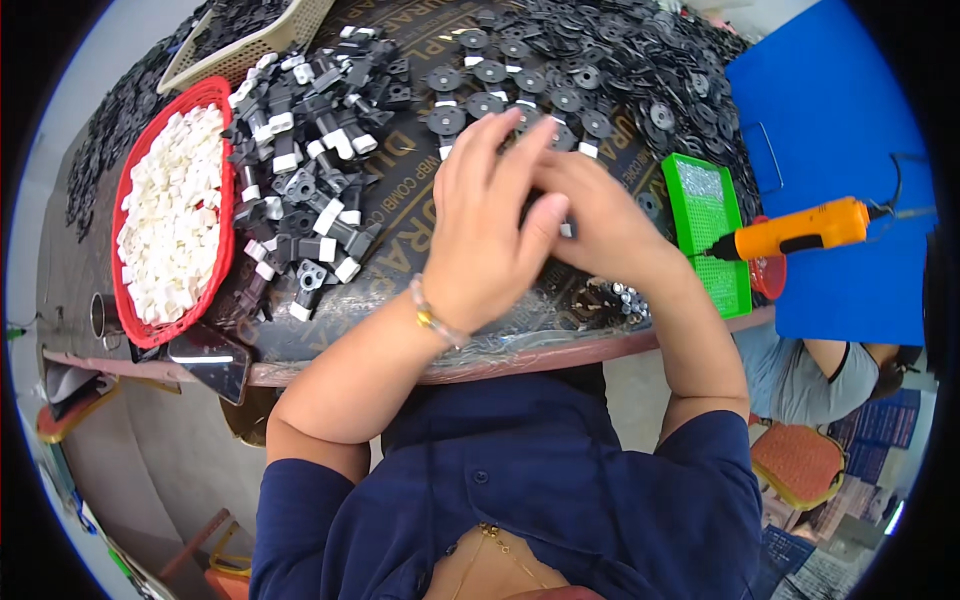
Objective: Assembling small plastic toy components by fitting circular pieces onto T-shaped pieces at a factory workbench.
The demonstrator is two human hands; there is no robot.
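My left hand (490,225), with a beaded bracelet at its wrist, reaches over the table with its fingers stretched out. Its fingertips lie over the near edge of several black round discs (446,121) set out in rows with white tabs. Close against it on the right is my right hand (605,225), its fingers mostly hidden behind the left one. A small pale and dark bit shows between the hands; I cannot tell whether it is held. Left of my hands lies a heap of black plastic parts with white ends (325,225).
A red basket (228,130) of white pieces (170,220) stands at left, near a phone (215,362). Loose discs (650,70) pile up at the back. On the right, an orange electric screwdriver (800,230) rests across a green tray (745,270) of screws. Another person sits at right.
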